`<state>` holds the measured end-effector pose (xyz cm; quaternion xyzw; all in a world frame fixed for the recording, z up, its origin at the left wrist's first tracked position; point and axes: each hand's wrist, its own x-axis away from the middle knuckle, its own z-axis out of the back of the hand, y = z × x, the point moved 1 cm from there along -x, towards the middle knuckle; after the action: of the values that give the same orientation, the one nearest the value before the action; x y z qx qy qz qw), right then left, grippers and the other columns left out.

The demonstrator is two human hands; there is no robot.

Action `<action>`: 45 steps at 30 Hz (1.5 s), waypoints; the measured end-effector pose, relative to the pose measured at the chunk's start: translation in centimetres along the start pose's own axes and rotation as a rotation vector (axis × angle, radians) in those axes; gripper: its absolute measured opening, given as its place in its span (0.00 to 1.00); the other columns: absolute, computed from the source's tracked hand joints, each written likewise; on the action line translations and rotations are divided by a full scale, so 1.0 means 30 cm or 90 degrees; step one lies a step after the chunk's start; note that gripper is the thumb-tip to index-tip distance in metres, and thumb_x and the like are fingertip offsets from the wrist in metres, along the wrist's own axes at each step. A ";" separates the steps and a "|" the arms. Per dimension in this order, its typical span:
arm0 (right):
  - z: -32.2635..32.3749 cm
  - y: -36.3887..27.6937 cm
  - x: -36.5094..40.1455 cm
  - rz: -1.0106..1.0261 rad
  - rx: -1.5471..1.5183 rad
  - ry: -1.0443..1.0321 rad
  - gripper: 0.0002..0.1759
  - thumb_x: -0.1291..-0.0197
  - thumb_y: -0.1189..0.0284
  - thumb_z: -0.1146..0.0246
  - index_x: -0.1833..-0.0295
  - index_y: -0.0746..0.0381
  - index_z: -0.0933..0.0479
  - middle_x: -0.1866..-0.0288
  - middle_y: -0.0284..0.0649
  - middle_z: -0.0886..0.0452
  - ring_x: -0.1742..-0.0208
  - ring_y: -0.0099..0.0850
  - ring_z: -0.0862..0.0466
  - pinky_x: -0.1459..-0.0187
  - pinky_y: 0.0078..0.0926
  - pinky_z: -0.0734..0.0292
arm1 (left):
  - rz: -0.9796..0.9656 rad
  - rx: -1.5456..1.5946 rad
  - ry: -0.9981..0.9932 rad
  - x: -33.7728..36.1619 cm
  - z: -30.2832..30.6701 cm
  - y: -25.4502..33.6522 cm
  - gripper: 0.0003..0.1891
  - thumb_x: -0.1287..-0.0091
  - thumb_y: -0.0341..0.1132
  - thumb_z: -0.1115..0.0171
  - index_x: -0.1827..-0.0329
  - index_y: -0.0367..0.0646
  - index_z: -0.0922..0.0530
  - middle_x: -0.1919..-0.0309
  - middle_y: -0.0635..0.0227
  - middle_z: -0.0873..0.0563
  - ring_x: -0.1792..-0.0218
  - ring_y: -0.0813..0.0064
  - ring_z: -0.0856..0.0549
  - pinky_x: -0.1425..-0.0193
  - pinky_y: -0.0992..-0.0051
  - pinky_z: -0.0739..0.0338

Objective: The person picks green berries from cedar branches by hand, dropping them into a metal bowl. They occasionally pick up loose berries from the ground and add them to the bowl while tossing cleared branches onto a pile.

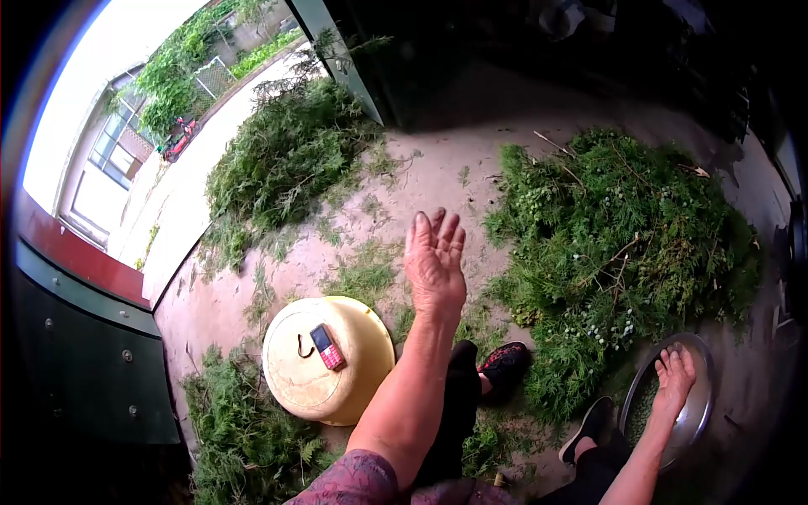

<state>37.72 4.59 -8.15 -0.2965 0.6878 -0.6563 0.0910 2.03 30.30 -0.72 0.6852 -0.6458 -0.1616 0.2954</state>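
Note:
My left hand (434,261) is raised in the air over the concrete floor, palm up and fingers spread, holding nothing. My right hand (675,376) reaches down into a shiny metal bowl (703,404) at the lower right, fingers flat over the small green bits inside it. A big heap of green conifer branches (619,244) with pale berries lies just beyond the bowl. My feet in black shoes (503,364) rest between the two arms.
An upturned yellow basin (337,387) carries a red mobile phone (326,346) and a small hook. More cut greenery (282,160) lies by the open doorway and another pile (240,429) at the lower left. A dark green door (84,353) stands left.

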 end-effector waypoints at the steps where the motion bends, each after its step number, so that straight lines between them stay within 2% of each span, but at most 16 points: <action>1: -0.014 0.007 0.005 -0.006 0.008 -0.013 0.14 0.39 0.74 0.43 0.47 0.63 0.26 0.57 0.33 0.21 0.59 0.23 0.21 0.58 0.21 0.26 | 0.133 0.065 0.023 0.024 -0.019 -0.050 0.30 0.32 0.40 0.46 0.33 0.37 0.47 0.35 0.52 0.36 0.37 0.57 0.32 0.33 0.61 0.38; 5: -0.065 0.027 0.011 -0.022 0.002 -0.054 0.13 0.39 0.75 0.44 0.48 0.64 0.27 0.58 0.33 0.21 0.60 0.23 0.21 0.60 0.21 0.26 | 0.301 -0.051 -0.043 0.173 -0.130 -0.227 0.17 0.33 0.38 0.44 0.46 0.39 0.32 0.58 0.63 0.19 0.64 0.73 0.19 0.61 0.75 0.23; 7: -0.061 0.034 0.020 -0.026 -0.006 -0.056 0.12 0.39 0.76 0.44 0.50 0.64 0.27 0.60 0.34 0.21 0.61 0.24 0.21 0.61 0.21 0.25 | 0.391 -0.069 -0.139 0.250 -0.160 -0.276 0.14 0.33 0.38 0.44 0.49 0.39 0.30 0.61 0.63 0.19 0.65 0.75 0.19 0.63 0.77 0.23; 11: -0.027 0.064 0.032 -0.069 0.039 0.004 0.09 0.39 0.76 0.44 0.53 0.65 0.26 0.62 0.35 0.20 0.64 0.25 0.20 0.63 0.22 0.24 | 0.352 -0.107 -0.060 0.258 -0.171 -0.297 0.09 0.33 0.36 0.44 0.56 0.40 0.26 0.65 0.66 0.19 0.67 0.77 0.20 0.63 0.78 0.23; 19: 0.094 0.323 -0.083 -0.263 0.229 0.027 0.11 0.40 0.76 0.45 0.53 0.66 0.25 0.65 0.38 0.21 0.71 0.26 0.19 0.72 0.22 0.22 | 0.452 -0.185 -0.113 0.361 -0.185 -0.341 0.11 0.32 0.35 0.46 0.52 0.39 0.28 0.68 0.67 0.20 0.71 0.79 0.22 0.66 0.82 0.27; 24: -0.038 0.380 -0.226 -0.193 0.164 0.075 0.11 0.40 0.77 0.46 0.53 0.67 0.26 0.64 0.40 0.21 0.72 0.27 0.18 0.74 0.22 0.22 | 0.420 -0.187 -0.070 0.359 -0.198 -0.342 0.13 0.33 0.34 0.45 0.49 0.38 0.28 0.70 0.69 0.21 0.73 0.80 0.24 0.66 0.82 0.28; 29: -0.199 0.345 -0.375 -0.048 0.144 0.026 0.13 0.38 0.80 0.51 0.50 0.70 0.27 0.54 0.43 0.22 0.72 0.27 0.18 0.78 0.20 0.23 | 0.468 -0.195 -0.049 0.386 -0.212 -0.358 0.12 0.33 0.34 0.44 0.51 0.37 0.27 0.71 0.69 0.21 0.72 0.80 0.24 0.65 0.82 0.28; 31: -0.246 0.363 -0.429 -0.011 0.293 -0.062 0.15 0.39 0.81 0.51 0.48 0.68 0.26 0.33 0.40 0.39 0.70 0.26 0.18 0.77 0.20 0.22 | 0.477 -0.219 -0.048 0.404 -0.230 -0.363 0.12 0.33 0.34 0.44 0.51 0.37 0.26 0.71 0.68 0.21 0.72 0.80 0.24 0.65 0.82 0.28; 33: -0.283 0.377 -0.446 -0.069 0.422 -0.097 0.17 0.42 0.78 0.46 0.46 0.64 0.26 0.30 0.44 0.44 0.65 0.34 0.17 0.73 0.24 0.20 | 0.489 -0.222 -0.049 0.414 -0.235 -0.373 0.12 0.34 0.33 0.44 0.52 0.36 0.26 0.71 0.68 0.21 0.72 0.79 0.24 0.65 0.82 0.27; 34: -0.251 0.466 -0.501 -0.053 0.569 -0.105 0.20 0.46 0.74 0.42 0.44 0.61 0.26 0.30 0.46 0.44 0.56 0.43 0.19 0.59 0.31 0.20 | 0.492 -0.224 -0.046 0.417 -0.236 -0.379 0.11 0.33 0.33 0.44 0.52 0.36 0.26 0.71 0.68 0.21 0.72 0.79 0.24 0.65 0.82 0.27; 35: -0.216 0.535 -0.533 -0.010 0.645 -0.098 0.21 0.47 0.72 0.40 0.45 0.60 0.25 0.30 0.50 0.44 0.49 0.48 0.23 0.46 0.33 0.26 | 0.494 -0.225 -0.042 0.417 -0.238 -0.382 0.11 0.33 0.33 0.44 0.52 0.36 0.26 0.71 0.68 0.21 0.72 0.79 0.24 0.65 0.82 0.27; 37: -0.200 0.525 -0.513 0.016 0.678 -0.091 0.21 0.48 0.72 0.39 0.46 0.60 0.25 0.39 0.54 0.32 0.46 0.47 0.24 0.42 0.35 0.30 | 0.494 -0.227 -0.050 0.410 -0.242 -0.384 0.11 0.33 0.33 0.44 0.52 0.36 0.26 0.71 0.68 0.21 0.72 0.79 0.24 0.65 0.82 0.28; 38: -0.195 0.510 -0.500 0.025 0.631 -0.109 0.18 0.50 0.73 0.38 0.50 0.62 0.25 0.54 0.51 0.22 0.57 0.41 0.19 0.54 0.34 0.24 | 0.496 -0.229 -0.051 0.411 -0.240 -0.383 0.12 0.33 0.33 0.44 0.51 0.36 0.26 0.71 0.68 0.21 0.72 0.79 0.24 0.65 0.81 0.28; 41: -0.174 0.475 -0.436 -0.080 0.398 -0.053 0.16 0.52 0.76 0.36 0.55 0.64 0.26 0.66 0.45 0.21 0.70 0.33 0.19 0.68 0.30 0.23 | 0.482 -0.213 -0.049 0.403 -0.247 -0.381 0.12 0.33 0.33 0.44 0.50 0.37 0.27 0.71 0.68 0.21 0.72 0.79 0.24 0.65 0.81 0.28; 42: -0.203 0.423 -0.393 0.007 0.322 0.016 0.13 0.53 0.78 0.36 0.59 0.64 0.27 0.65 0.42 0.22 0.79 0.27 0.23 0.77 0.26 0.27 | 0.481 -0.222 -0.047 0.402 -0.245 -0.381 0.13 0.33 0.34 0.44 0.50 0.37 0.27 0.70 0.69 0.21 0.72 0.80 0.24 0.64 0.81 0.29; 45: -0.165 0.333 -0.355 0.139 0.466 0.056 0.20 0.54 0.71 0.34 0.54 0.65 0.25 0.60 0.48 0.20 0.68 0.39 0.19 0.62 0.33 0.23 | 0.474 -0.235 -0.071 0.407 -0.232 -0.386 0.12 0.33 0.34 0.44 0.50 0.37 0.27 0.70 0.69 0.21 0.72 0.80 0.24 0.65 0.82 0.28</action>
<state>40.90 14.02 -19.92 -0.1414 0.4388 -0.8569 0.2306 16.76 19.58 -0.49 0.3306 -0.8247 -0.1934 0.4162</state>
